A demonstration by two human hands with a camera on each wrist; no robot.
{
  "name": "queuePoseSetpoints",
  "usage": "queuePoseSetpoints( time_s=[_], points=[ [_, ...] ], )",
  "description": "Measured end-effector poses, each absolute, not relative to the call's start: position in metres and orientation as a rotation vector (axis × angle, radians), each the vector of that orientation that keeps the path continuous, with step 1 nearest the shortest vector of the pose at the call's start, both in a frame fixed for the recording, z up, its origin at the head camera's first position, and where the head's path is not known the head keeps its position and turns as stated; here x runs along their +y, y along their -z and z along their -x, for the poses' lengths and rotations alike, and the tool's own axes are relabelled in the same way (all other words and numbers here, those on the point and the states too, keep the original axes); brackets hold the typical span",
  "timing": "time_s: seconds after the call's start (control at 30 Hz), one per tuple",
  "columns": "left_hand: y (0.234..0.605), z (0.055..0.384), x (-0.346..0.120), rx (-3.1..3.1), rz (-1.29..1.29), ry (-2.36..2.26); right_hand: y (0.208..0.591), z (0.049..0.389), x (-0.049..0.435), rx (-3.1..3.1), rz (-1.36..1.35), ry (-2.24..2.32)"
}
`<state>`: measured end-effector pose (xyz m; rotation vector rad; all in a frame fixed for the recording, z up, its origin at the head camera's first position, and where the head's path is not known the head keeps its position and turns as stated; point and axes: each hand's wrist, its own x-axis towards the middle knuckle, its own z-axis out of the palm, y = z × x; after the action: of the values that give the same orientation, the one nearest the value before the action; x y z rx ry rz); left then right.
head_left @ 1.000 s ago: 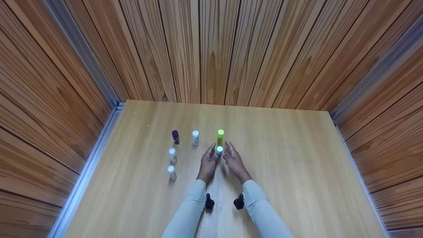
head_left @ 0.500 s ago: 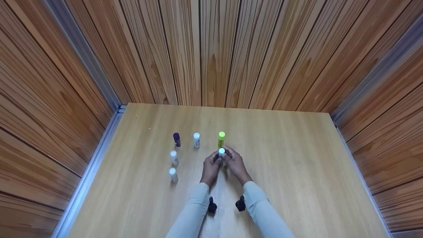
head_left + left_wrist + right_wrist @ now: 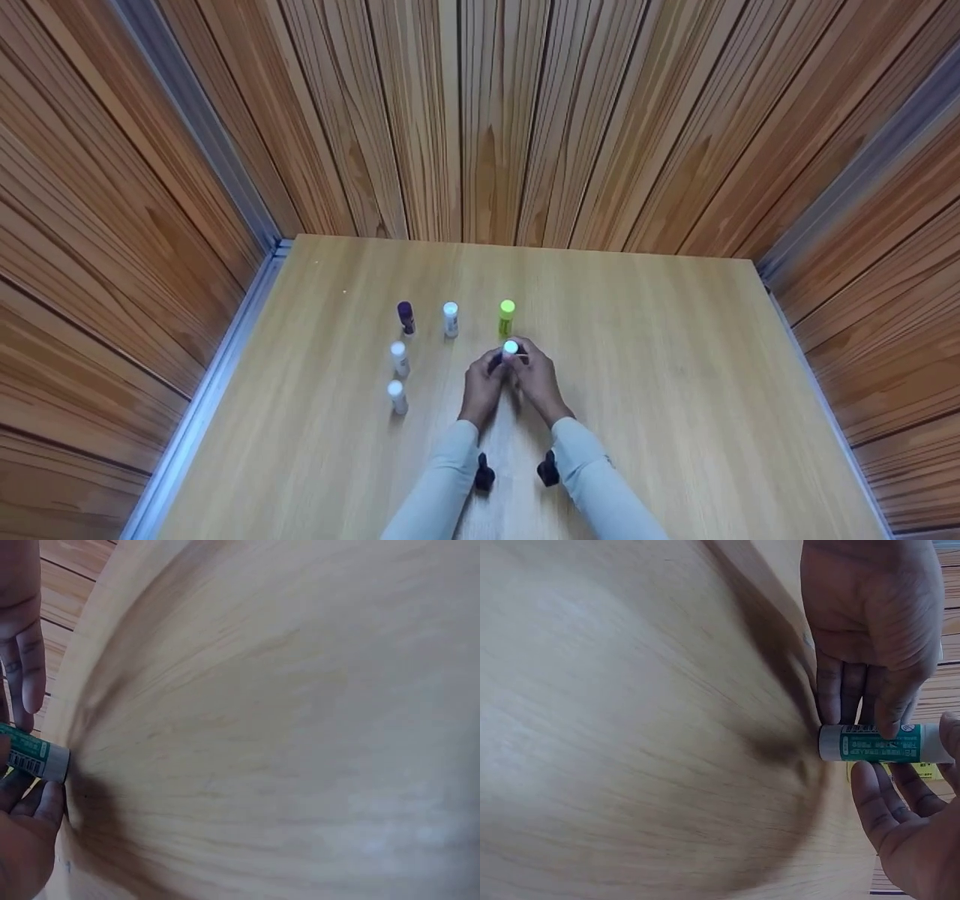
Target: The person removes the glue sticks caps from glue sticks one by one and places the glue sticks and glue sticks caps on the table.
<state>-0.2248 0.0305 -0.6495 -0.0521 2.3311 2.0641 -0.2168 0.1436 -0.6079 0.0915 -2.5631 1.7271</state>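
Observation:
A small glue stick with a green label and white ends stands upright between my two hands, its base at or just above the table. My left hand holds its lower part, the thumb lying along the label in the right wrist view. My right hand grips it near the white cap, the thumb at the upper end and the fingers behind. The left wrist view has only the lower part of the glue stick at its edge. Right behind stands a lime-green glue stick.
A purple-capped stick and a white one stand to the left at the back. Two more white sticks, one farther and one nearer, stand in front of the purple one. Wooden walls enclose the table.
My hands have closed in from both sides of the glue stick and taken hold of it. The other sticks stay in place; the head view has shifted slightly.

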Motion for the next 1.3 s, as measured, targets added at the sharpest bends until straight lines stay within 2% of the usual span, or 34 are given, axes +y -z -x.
queuePoseSetpoints(
  time_s=[0.4, 0.87, 1.3],
  points=[
    [0.647, 0.213, 0.031, 2.392, 0.070, -2.063, 0.605, 0.204, 0.151, -2.540, -0.202, -1.671],
    [0.641, 0.194, 0.030, 2.477, 0.022, -2.043, 0.594, 0.186, 0.149, -2.601, -0.069, -1.493],
    [0.644, 0.179, 0.021, 2.504, -0.168, -1.946, 0.598, 0.170, 0.150, -2.629, -0.202, -1.233]
  ],
)
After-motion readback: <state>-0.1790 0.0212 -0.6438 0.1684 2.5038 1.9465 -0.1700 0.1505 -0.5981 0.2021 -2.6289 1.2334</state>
